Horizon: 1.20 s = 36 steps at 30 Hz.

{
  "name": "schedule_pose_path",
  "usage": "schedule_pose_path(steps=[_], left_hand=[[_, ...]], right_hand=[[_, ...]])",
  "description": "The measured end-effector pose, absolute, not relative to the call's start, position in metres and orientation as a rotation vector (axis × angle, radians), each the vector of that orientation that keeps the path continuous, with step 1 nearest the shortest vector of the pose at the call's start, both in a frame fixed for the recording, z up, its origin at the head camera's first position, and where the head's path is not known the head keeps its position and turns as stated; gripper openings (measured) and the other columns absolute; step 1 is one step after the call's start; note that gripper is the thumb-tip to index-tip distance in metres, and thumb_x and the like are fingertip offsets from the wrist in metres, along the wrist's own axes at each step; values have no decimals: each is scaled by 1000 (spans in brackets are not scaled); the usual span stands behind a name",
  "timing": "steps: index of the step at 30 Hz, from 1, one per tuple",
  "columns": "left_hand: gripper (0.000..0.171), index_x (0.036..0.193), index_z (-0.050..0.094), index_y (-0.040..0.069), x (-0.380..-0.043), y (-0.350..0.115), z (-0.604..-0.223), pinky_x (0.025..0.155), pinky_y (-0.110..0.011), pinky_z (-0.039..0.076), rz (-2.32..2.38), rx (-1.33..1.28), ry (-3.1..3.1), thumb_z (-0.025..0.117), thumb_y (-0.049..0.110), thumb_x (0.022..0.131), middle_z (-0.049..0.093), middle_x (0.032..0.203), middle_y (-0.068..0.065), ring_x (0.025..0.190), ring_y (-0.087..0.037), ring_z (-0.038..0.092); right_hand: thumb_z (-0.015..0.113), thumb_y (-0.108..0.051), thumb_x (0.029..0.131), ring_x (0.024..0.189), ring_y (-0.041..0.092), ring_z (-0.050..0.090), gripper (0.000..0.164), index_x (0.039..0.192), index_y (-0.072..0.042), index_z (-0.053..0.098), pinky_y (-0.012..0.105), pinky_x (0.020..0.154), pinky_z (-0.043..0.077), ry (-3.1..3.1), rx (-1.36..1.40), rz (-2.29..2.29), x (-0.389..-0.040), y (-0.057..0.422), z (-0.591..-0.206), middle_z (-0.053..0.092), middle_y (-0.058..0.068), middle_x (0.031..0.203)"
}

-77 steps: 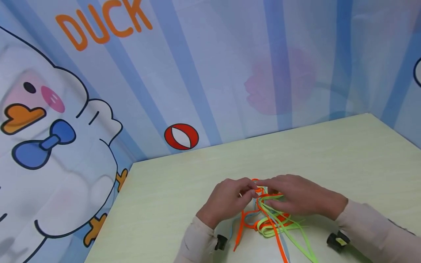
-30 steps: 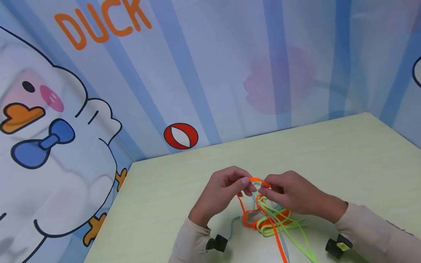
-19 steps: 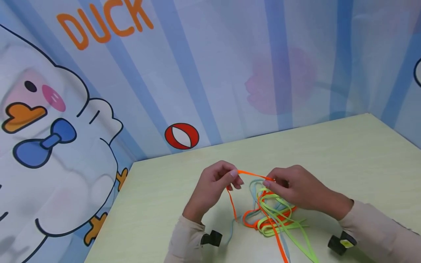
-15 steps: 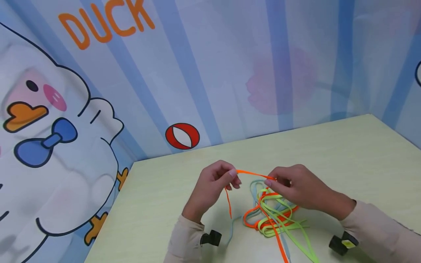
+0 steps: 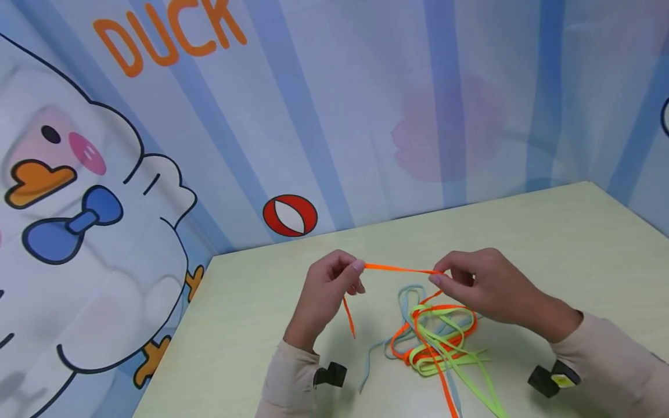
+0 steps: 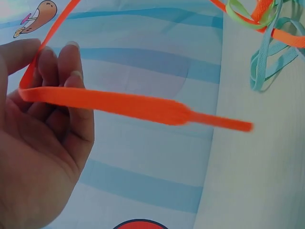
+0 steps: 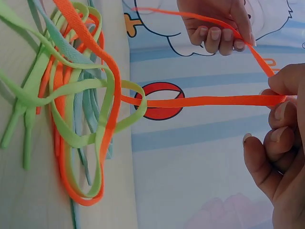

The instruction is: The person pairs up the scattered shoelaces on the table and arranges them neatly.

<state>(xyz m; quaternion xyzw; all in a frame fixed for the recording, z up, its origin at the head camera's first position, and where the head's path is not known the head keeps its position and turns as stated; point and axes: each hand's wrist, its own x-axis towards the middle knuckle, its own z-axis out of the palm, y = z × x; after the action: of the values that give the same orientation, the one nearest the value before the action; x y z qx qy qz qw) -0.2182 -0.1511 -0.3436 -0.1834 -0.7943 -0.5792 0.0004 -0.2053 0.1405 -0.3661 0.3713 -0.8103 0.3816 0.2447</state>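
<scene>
An orange flat shoelace is stretched between both hands above the table. My left hand pinches it near one end, and its narrow tip hangs free past the fingers. With thumb and forefinger my right hand pinches the same lace farther along; from there it runs down into a tangled pile. In that pile, yellow-green laces, a light blue lace and more orange lace lie looped over each other. The right wrist view shows a green loop around the orange strand where it leaves the pile.
The pile lies on a pale wooden table, with lace ends trailing toward the near edge. A loose blue end reaches left. Behind stands a blue striped backdrop with a duck print. Black wrist cameras sit under both sleeves.
Earlier the hands were close together over the pile. They have since drawn apart and up, the left hand moving left, pulling the orange lace out straight between them.
</scene>
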Motion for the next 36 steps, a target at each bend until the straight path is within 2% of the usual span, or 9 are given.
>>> schedule_pose_path(steps=[6, 11, 20, 27, 30, 33, 36], left_hand=[[30, 91, 61, 5, -219, -153, -343, 76, -41, 54, -1809, -545, -2471, 62, 34, 100, 63, 77, -12, 78, -29, 66], [33, 92, 62, 5, -220, -154, -343, 77, -40, 55, -1781, -526, -2496, 62, 37, 100, 63, 78, -11, 79, -28, 66], [28, 99, 73, 9, -221, -157, -343, 75, -39, 56, -1743, -555, -2480, 63, 34, 100, 66, 78, -9, 78, -26, 66], [23, 103, 72, 5, -220, -158, -340, 72, -36, 57, -1765, -540, -2436, 64, 27, 100, 66, 83, -10, 77, -26, 65], [20, 102, 72, 5, -220, -158, -339, 71, -34, 56, -1782, -528, -2418, 65, 24, 100, 66, 83, -10, 77, -25, 64], [18, 102, 72, 7, -221, -158, -340, 72, -34, 56, -1794, -529, -2409, 65, 24, 99, 65, 85, -11, 77, -25, 64], [18, 107, 72, 8, -221, -160, -342, 72, -35, 57, -1823, -540, -2391, 65, 22, 99, 65, 86, -11, 77, -25, 64]], right_hand=[[77, -6, 84, 49, -3, 34, 22, 93, -25, 71, 19, 48, 33, -2219, 980, 1016, -204, 144, -362, 37, -24, 59], [77, -7, 84, 50, -3, 35, 21, 93, -25, 71, 20, 48, 32, -2218, 959, 999, -203, 147, -358, 37, -23, 60], [77, -2, 82, 54, 1, 40, 24, 88, -25, 70, 19, 52, 35, -2171, 902, 975, -204, 152, -352, 43, -21, 63], [77, 3, 78, 68, -2, 51, 32, 89, -25, 67, 17, 60, 46, -2084, 949, 965, -206, 155, -345, 55, -20, 80], [77, 3, 79, 70, -1, 52, 30, 89, -24, 68, 17, 61, 48, -2097, 933, 970, -206, 156, -344, 57, -20, 83], [76, -2, 84, 70, 0, 54, 20, 90, -20, 70, 17, 62, 48, -2122, 904, 978, -206, 155, -346, 59, -19, 83], [74, -4, 87, 69, 1, 56, 16, 92, -19, 72, 17, 63, 49, -2141, 884, 1019, -207, 154, -347, 61, -19, 81]])
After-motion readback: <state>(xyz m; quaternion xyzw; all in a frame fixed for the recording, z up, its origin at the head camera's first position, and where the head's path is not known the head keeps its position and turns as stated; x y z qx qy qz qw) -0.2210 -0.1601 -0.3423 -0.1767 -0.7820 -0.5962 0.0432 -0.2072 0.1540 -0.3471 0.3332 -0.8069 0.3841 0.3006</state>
